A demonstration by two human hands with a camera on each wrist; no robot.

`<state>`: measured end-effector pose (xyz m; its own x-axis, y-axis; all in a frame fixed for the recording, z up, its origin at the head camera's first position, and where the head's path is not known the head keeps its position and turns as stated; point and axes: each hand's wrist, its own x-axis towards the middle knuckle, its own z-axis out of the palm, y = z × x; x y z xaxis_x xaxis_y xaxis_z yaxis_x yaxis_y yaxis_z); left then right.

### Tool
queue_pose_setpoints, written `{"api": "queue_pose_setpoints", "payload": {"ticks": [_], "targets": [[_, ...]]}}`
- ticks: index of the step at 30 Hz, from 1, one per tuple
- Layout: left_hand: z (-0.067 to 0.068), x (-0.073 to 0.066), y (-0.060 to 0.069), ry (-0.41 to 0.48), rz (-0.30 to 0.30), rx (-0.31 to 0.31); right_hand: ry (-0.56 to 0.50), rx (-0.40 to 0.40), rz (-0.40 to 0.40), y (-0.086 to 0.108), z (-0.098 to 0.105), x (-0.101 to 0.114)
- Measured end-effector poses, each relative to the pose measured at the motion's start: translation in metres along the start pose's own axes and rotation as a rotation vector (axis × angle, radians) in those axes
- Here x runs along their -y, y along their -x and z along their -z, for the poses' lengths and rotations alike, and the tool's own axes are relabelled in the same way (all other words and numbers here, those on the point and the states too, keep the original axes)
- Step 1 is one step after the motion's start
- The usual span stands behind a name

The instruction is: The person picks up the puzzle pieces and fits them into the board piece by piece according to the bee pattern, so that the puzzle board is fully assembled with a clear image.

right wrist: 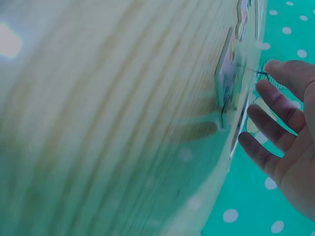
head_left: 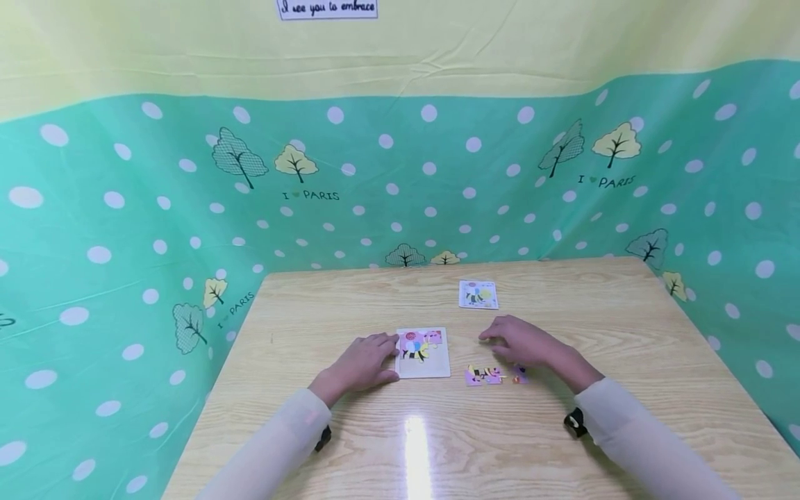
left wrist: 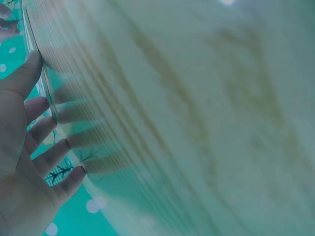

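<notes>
A white-framed puzzle board [head_left: 431, 364] lies on the table, its upper part filled with pink, yellow and black bee pieces. At its left edge my left hand [head_left: 367, 362] rests with relaxed fingers; the left wrist view has this hand [left wrist: 34, 132] with fingertips at the table surface. My right hand [head_left: 521, 340] hovers above the table to the right of the board, fingers loosely bent and holding nothing visible. Just below it lie loose pieces [head_left: 483, 376], and another [head_left: 520, 379] partly under the hand. The right wrist view has that hand [right wrist: 290, 118] with fingers spread apart.
A small square picture card [head_left: 478, 295] with a bee lies farther back on the wooden table [head_left: 325, 305]. Behind and beside the table hangs a green dotted cloth [head_left: 431, 187]. Light reflects off the table's front part.
</notes>
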<state>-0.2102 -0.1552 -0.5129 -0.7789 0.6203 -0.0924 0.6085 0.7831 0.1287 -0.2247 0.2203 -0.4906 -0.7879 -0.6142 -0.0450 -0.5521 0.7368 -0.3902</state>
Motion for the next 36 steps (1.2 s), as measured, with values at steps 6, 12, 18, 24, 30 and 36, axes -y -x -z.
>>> {"api": "queue_pose_setpoints", "payload": {"ticks": [6,12,18,24,30,36], "targets": [[0.000,-0.001,0.000,0.001,-0.003,0.000,0.003,0.012,-0.025,0.010,0.001,-0.011],[-0.002,0.000,-0.001,-0.010,0.002,0.002,-0.010,0.020,-0.014,0.018,0.004,-0.016],[-0.003,0.001,-0.002,-0.018,0.002,0.002,-0.001,0.049,-0.055,0.025,0.006,-0.017],[-0.002,0.002,-0.002,-0.009,0.005,0.002,0.051,0.046,-0.051,0.028,0.007,-0.018],[-0.002,0.002,-0.002,0.001,0.011,0.003,0.089,0.024,-0.020,0.029,0.005,-0.021],[-0.003,0.001,-0.001,0.003,0.006,-0.001,0.092,0.024,-0.027,0.029,0.003,-0.022]]}}
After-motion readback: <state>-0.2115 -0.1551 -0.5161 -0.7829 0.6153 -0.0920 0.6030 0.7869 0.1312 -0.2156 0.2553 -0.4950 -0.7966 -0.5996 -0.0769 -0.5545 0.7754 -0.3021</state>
